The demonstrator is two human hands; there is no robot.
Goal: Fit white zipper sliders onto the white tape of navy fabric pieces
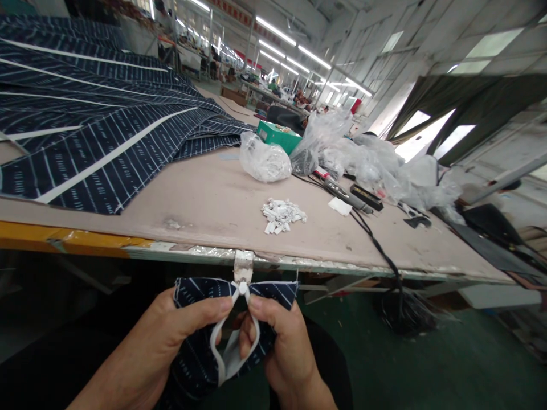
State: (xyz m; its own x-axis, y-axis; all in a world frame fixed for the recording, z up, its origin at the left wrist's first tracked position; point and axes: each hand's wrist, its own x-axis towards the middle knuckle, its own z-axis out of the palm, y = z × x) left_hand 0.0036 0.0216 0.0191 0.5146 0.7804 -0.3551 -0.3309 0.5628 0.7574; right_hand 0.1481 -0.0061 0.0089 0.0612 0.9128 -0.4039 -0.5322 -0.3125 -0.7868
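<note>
Below the table edge my left hand and my right hand pinch a small piece of navy striped fabric between them. A white cord loop hangs from the pinch point, with a small white toggle at its top between my thumbs. Both hands are closed on the fabric and cord. On the table a little beyond lies a pile of small white pieces.
Navy striped fabric panels cover the left of the worn table. Clear plastic bags, a green box, a black tool with cable and more bags lie further right. The workshop aisle stretches behind.
</note>
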